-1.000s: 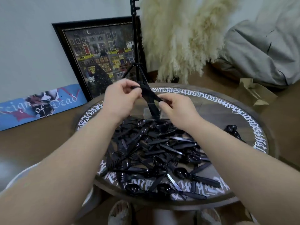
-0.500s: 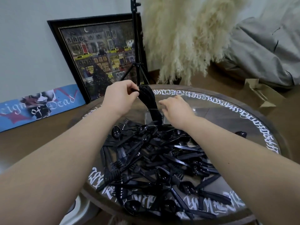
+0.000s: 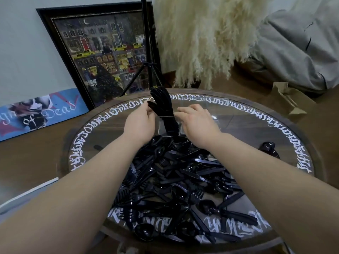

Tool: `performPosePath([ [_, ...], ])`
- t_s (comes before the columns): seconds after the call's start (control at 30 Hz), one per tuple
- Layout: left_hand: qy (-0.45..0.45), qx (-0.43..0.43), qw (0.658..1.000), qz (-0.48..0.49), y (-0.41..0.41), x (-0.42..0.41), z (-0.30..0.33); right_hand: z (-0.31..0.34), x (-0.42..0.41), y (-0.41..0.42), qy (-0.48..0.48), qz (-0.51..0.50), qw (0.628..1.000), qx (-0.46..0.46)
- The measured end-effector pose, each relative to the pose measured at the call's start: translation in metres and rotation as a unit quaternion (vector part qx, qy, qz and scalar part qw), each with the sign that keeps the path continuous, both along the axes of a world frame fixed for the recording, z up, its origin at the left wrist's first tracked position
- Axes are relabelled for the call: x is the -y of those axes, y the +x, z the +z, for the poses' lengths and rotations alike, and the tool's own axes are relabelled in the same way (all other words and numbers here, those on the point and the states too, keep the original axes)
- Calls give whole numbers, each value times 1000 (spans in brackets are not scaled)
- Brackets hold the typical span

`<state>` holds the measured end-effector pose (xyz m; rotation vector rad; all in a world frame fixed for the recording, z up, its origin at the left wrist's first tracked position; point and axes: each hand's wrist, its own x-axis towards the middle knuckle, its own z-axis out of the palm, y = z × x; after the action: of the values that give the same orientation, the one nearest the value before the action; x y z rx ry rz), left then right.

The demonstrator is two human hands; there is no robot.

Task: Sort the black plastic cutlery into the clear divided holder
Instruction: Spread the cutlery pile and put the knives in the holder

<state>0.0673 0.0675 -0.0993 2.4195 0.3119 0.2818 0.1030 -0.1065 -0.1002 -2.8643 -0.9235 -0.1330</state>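
Seating a stack of black cutlery is where we are now. A second ago our left hand (image 3: 140, 123) pinched the top of the bundle (image 3: 163, 109) while the right steadied it lower down; since then the bundle has sunk into the clear divided holder (image 3: 185, 129), just above the middle of the frame. It now stands upright and leaning slightly, with our left fingertips still at its upper end. From here we cannot tell whether that grip is pinching the top piece or only touching it. Our right hand (image 3: 197, 121) has come off the stack and rests with relaxed fingers at the holder's rim, holding nothing, as far as we can see.

We read this as one batch nearly delivered, with only the release of the left hand remaining.

The holder is hard to make out, being transparent on a glass-topped surface (image 3: 256, 129). We can see one compartment carrying the upright bundle; the neighbouring sections to the right look bare, though reflections make that uncertain. Which kind of utensil the bundle holds is not clear.

Most of the job lies ahead. A large tangled pile (image 3: 176, 182) of forks, spoons and knives fills the lower middle of the frame, between our forearms. A small separate cluster (image 3: 269, 149) sits toward the right edge.
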Motion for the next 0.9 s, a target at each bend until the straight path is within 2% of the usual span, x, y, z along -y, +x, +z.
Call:
performPosePath([
  [0.2,31,-72,997,-28,-45,2,-14,-2,22,-29,89,3,996,16],
  [0.33,71,-87,990,-82,-91,15,-19,-9,47,-67,113,-20,993,-22],
  [0.53,150,-162,961,-164,-140,27,-26,-27,75,-117,43,-20,993,-109],
  [0.67,221,-207,935,-183,-161,31,-26,-30,88,-138,29,-33,991,-128],
  [0.77,265,-270,906,-190,-174,32,-31,-31,88,-150,-11,1,990,-143],
  [0.9,270,-326,884,-199,-183,30,-42,-42,81,-160,-85,25,981,-170],
])
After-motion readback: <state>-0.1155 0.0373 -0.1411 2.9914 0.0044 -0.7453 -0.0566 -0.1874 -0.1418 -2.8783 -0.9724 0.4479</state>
